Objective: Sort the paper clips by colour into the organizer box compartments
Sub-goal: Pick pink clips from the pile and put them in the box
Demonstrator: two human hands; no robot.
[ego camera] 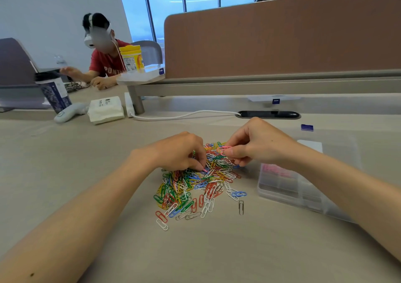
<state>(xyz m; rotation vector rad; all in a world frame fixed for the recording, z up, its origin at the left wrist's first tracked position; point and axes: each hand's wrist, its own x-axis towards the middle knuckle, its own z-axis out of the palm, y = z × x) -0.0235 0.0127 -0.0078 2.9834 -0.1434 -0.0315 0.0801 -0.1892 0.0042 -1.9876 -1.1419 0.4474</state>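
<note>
Head view, organizer box half hidden (right forearm)

Right grip pinches a pink clip above the pile; left grip pinches a clip in it; box at three o'clock.

One organizer box (paper clips uncountable)

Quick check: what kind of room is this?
Likely a shared open-plan office: a brown desk partition, a cable port in the desktop, and another person seated nearby.
</note>
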